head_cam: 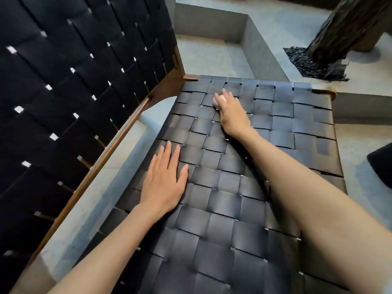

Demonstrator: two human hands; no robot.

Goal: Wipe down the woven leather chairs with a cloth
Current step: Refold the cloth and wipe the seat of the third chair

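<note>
Right hand (231,113) reached out over woven leather seat (275,134), fingers curled down over a small pale cloth (218,101), wadded; only a bit of it shows past the fingertips. Cloth sits on the straps, a row or two short of the seat's far edge, which lies just beyond the fingertips. Left hand (165,181) flat on the seat, fingers straight and slightly spread, holding nothing; likely bracing. Seat edge and wooden frame (118,141) lie just left of its fingers, backrest (74,92) beyond that. Progress: wiping of the seat looks underway. No damp sheen or streak line to tell wiped straps from unwiped, so share done cannot be judged. Backrest and frame not being touched; probably left to do, as are any other chairs, none in view
</note>
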